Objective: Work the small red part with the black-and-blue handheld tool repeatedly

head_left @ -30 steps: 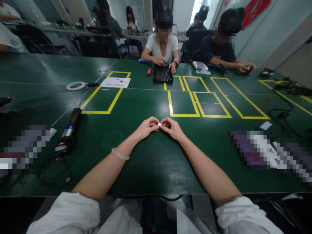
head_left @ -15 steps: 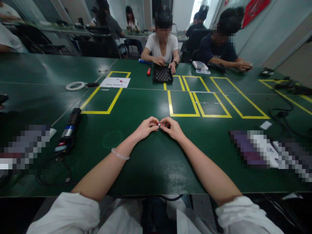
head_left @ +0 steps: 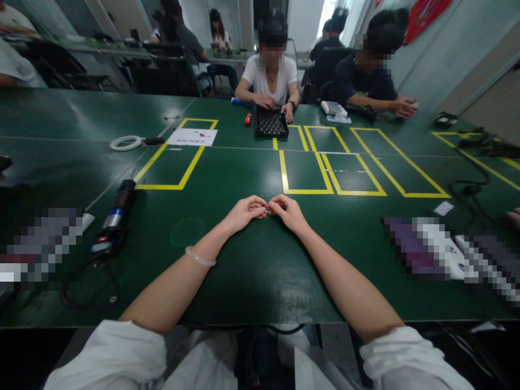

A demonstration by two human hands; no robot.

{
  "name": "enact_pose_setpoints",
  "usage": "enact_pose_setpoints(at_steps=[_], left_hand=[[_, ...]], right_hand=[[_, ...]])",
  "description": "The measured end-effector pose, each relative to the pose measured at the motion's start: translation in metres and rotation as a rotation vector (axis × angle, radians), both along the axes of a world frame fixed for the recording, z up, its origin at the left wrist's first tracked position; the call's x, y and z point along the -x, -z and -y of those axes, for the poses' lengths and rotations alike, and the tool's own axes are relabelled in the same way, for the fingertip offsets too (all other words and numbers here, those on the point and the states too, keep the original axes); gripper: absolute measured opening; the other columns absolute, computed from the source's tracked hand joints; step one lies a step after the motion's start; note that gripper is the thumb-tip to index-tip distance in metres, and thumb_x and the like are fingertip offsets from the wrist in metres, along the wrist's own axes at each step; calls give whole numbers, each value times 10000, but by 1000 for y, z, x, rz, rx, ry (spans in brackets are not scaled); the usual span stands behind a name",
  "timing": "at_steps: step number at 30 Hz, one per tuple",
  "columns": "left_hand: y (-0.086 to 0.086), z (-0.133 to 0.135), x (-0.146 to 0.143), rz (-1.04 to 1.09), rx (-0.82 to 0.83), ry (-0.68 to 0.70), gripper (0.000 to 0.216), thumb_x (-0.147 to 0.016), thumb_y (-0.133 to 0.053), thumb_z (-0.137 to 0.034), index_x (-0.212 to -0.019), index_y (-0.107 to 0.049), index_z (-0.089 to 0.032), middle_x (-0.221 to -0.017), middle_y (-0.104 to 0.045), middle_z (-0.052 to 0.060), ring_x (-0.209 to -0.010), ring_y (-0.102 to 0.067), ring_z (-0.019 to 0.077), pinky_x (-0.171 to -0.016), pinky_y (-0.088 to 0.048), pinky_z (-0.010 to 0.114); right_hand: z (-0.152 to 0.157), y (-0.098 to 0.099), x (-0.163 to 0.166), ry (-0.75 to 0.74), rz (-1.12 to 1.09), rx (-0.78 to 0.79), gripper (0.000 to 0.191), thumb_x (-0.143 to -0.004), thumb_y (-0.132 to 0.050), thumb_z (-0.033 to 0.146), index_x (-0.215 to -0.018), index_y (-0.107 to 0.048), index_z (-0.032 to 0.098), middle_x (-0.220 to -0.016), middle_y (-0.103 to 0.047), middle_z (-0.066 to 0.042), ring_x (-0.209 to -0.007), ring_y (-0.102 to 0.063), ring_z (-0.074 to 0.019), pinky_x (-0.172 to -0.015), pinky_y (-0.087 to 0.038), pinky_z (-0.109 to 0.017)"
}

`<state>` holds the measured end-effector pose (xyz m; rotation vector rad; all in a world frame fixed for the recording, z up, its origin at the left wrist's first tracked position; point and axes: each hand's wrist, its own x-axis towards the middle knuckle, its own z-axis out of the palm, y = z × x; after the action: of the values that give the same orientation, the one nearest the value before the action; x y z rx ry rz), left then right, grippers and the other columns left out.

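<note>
Both my hands meet over the green table (head_left: pixel 252 271), their fingertips together in front of me. My left hand (head_left: pixel 245 212) is closed in a pinch on one side of a small red and silver piece (head_left: pixel 267 207). From the other side my right hand (head_left: pixel 287 210) pinches the same piece between thumb and fingers. Most of it is hidden by the fingertips, and its exact kind is too small to make out.
Yellow tape frames (head_left: pixel 309 192) mark the table beyond my hands. Across from me a person works at a black tray (head_left: pixel 271 123), beside a small red object (head_left: pixel 248 119). A dark cylindrical tool (head_left: pixel 117 208) with a cable lies left. A white tape roll (head_left: pixel 125 143) lies farther back.
My right fingers have closed farther over the small piece, so less of it shows. The hands of the person at the far right have shifted slightly, and another hand appears at the right edge.
</note>
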<state>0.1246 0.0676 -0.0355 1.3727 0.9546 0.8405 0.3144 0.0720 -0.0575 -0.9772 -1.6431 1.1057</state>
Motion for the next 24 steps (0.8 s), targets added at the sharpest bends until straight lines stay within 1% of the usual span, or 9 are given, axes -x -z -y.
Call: enact_pose_setpoints(at_steps=[2,4,12,18,24], left_hand=[[1,-1,0,-5,12,-8,329,-753,-719,-347,-956,-587,-125,-822,-682,43,-763,-644,132,-792,-515,323],[1,-1,0,-7,29,-15,343,-754,-721,-366,-961,-591,-125,-822,-687,45,-760,-649,134,-792,-519,326],[0,-3,1,-7,83,-43,377,-791,-671,-461,-968,-626,-131,-849,-708,67,-765,-666,139,-784,-528,311],[-1,-2,0,-4,92,-32,383,-776,-688,-453,-971,-618,-131,-876,-709,71,-782,-660,135,-800,-524,309],[-3,0,1,-17,27,-8,345,-771,-695,-402,-974,-592,-143,-880,-672,43,-827,-642,137,-806,-516,311]], right_hand=[[-1,3,0,-10,-31,23,258,-847,-612,436,-939,-592,195,-733,-666,-8,-679,-629,-147,-667,-488,-287],[-1,3,0,-25,-51,34,264,-837,-625,428,-967,-584,202,-732,-668,-3,-682,-636,-148,-672,-495,-289],[3,-5,1,-18,-66,24,241,-828,-628,419,-898,-584,193,-736,-672,-9,-676,-636,-140,-663,-490,-281],[3,-4,1,-38,-80,53,258,-820,-648,424,-897,-585,186,-725,-671,-9,-673,-632,-141,-676,-496,-285],[2,-4,1,-37,-68,46,251,-843,-620,428,-898,-587,184,-736,-665,-10,-682,-618,-135,-687,-487,-282]])
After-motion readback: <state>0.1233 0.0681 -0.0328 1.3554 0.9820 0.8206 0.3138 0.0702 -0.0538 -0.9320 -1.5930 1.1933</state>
